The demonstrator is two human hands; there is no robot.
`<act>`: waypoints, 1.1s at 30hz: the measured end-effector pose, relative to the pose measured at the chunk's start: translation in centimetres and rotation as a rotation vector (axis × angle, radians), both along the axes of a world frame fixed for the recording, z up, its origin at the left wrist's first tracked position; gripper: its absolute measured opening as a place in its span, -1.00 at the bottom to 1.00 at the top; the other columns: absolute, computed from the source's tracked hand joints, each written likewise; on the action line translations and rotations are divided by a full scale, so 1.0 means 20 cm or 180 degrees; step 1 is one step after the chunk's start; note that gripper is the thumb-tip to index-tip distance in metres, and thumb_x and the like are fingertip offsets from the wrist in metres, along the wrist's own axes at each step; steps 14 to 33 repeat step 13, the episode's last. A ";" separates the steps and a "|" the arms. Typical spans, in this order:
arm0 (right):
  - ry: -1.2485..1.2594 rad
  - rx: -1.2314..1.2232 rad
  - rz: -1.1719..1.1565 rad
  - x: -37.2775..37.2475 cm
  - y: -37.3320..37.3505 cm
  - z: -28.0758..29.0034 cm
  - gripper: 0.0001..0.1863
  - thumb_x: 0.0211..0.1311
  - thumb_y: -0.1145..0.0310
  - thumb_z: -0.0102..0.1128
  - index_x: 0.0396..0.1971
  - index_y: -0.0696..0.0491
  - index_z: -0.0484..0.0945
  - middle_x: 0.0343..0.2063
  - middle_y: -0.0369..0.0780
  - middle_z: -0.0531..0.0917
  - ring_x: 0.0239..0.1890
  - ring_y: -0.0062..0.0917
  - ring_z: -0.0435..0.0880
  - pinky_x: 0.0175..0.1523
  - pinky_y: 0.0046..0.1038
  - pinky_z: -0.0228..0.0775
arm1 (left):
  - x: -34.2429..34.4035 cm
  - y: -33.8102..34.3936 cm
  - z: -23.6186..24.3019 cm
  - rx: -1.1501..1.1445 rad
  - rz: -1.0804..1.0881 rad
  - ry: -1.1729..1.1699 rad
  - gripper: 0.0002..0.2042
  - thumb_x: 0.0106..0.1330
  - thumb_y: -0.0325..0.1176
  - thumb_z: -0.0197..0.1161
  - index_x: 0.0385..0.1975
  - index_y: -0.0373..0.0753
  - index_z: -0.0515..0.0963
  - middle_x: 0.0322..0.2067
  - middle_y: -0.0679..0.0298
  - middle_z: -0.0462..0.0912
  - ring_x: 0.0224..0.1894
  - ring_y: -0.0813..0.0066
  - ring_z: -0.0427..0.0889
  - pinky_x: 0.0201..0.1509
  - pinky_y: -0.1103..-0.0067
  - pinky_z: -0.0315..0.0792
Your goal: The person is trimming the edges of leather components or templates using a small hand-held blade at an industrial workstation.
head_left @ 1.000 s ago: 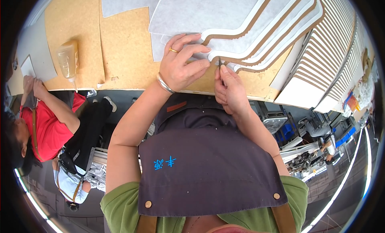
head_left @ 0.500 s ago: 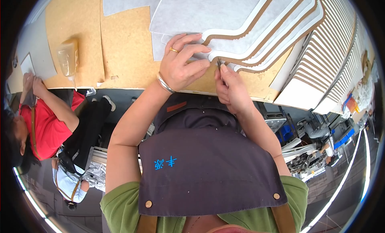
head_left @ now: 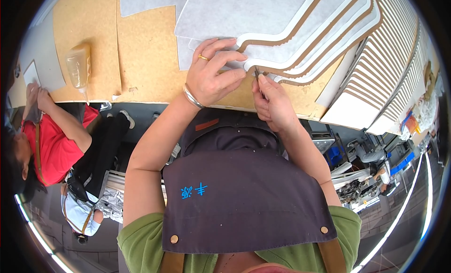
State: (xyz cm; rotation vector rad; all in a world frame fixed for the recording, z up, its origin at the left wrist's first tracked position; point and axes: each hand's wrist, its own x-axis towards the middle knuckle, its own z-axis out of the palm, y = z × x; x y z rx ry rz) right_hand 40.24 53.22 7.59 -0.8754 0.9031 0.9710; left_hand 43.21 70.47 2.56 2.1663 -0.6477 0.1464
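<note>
My left hand [head_left: 212, 74], with a ring and a bangle, rests on thin light-grey sheets. Its fingers are spread, with the fingertips at the rounded corner of a sheet edged by a white strip and a brown strip [head_left: 300, 56]. My right hand [head_left: 274, 101] is closed around a slim dark pointed tool [head_left: 257, 71]; most of it is hidden in the fist, so its exact kind cannot be told. The tip touches or nearly touches the brown edge near my left fingers. Several such sheets [head_left: 235, 14] lie overlapped, their edges stepped.
Many white-and-brown edged pieces are fanned out on the table's right [head_left: 371, 75]. At left, a clear bottle [head_left: 78, 68] with amber contents and a narrow nozzle lies near the brown board's [head_left: 145, 52] front edge. A co-worker in a red shirt [head_left: 58, 141] handles a small white piece farther left.
Both hands stay almost in place. My right hand and the tool's tip have shifted only very slightly; the sheets lie as before.
</note>
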 end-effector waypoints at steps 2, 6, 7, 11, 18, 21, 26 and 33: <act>0.0009 -0.0008 -0.0009 0.00 0.00 0.00 -0.70 0.31 0.11 -0.23 -0.49 0.01 0.29 -0.83 -0.46 0.14 -0.86 -0.81 -0.09 -0.79 -0.68 -0.28 | 0.00 0.00 0.00 0.0001 -0.0004 0.0001 -0.83 -0.31 -0.40 0.31 -0.65 -0.06 0.50 -0.30 0.43 0.52 -0.06 0.30 0.43 0.01 0.34 0.27; 0.0003 -0.0009 0.0048 0.01 -0.01 0.00 -0.70 0.31 0.12 -0.23 -0.49 0.00 0.29 -0.83 -0.47 0.14 -0.86 -0.80 -0.09 -0.79 -0.68 -0.28 | 0.00 0.00 0.01 0.0000 -0.0055 0.0017 -0.84 -0.29 -0.40 0.34 -0.65 -0.10 0.52 -0.28 0.37 0.54 -0.05 0.22 0.44 -0.01 0.31 0.28; 0.0000 -0.0010 0.0068 0.01 -0.01 0.00 -0.71 0.31 0.12 -0.23 -0.50 0.00 0.29 -0.83 -0.47 0.14 -0.86 -0.80 -0.09 -0.79 -0.68 -0.28 | 0.00 0.00 0.01 0.0008 -0.0053 0.0019 -0.84 -0.29 -0.40 0.34 -0.65 -0.10 0.52 -0.28 0.37 0.54 -0.05 0.22 0.44 -0.01 0.31 0.27; 0.0012 -0.0020 0.0112 0.01 -0.01 -0.01 -0.71 0.31 0.13 -0.22 -0.50 0.00 0.29 -0.83 -0.47 0.13 -0.86 -0.80 -0.09 -0.79 -0.68 -0.29 | 0.00 0.00 0.01 -0.0002 -0.0050 0.0029 -0.84 -0.29 -0.40 0.34 -0.65 -0.10 0.52 -0.28 0.37 0.54 -0.05 0.22 0.44 0.00 0.31 0.27; 0.0020 -0.0044 0.0197 0.01 -0.01 -0.01 -0.71 0.32 0.11 -0.24 -0.46 0.00 0.29 -0.84 -0.47 0.13 -0.86 -0.81 -0.07 -0.80 -0.73 -0.26 | 0.00 0.00 0.00 0.0029 -0.0004 0.0026 -0.83 -0.32 -0.41 0.32 -0.65 -0.06 0.50 -0.30 0.44 0.52 -0.05 0.31 0.43 0.02 0.35 0.27; 0.0020 -0.0044 0.0197 0.01 -0.01 -0.01 -0.71 0.32 0.11 -0.24 -0.46 0.00 0.29 -0.84 -0.47 0.13 -0.86 -0.81 -0.07 -0.80 -0.73 -0.26 | 0.00 0.00 0.00 0.0029 -0.0004 0.0026 -0.83 -0.32 -0.41 0.32 -0.65 -0.06 0.50 -0.30 0.44 0.52 -0.05 0.31 0.43 0.02 0.35 0.27; 0.0020 -0.0044 0.0197 0.01 -0.01 -0.01 -0.71 0.32 0.11 -0.24 -0.46 0.00 0.29 -0.84 -0.47 0.13 -0.86 -0.81 -0.07 -0.80 -0.73 -0.26 | 0.00 0.00 0.00 0.0029 -0.0004 0.0026 -0.83 -0.32 -0.41 0.32 -0.65 -0.06 0.50 -0.30 0.44 0.52 -0.05 0.31 0.43 0.02 0.35 0.27; 0.0020 -0.0044 0.0197 0.01 -0.01 -0.01 -0.71 0.32 0.11 -0.24 -0.46 0.00 0.29 -0.84 -0.47 0.13 -0.86 -0.81 -0.07 -0.80 -0.73 -0.26 | 0.00 0.00 0.00 0.0029 -0.0004 0.0026 -0.83 -0.32 -0.41 0.32 -0.65 -0.06 0.50 -0.30 0.44 0.52 -0.05 0.31 0.43 0.02 0.35 0.27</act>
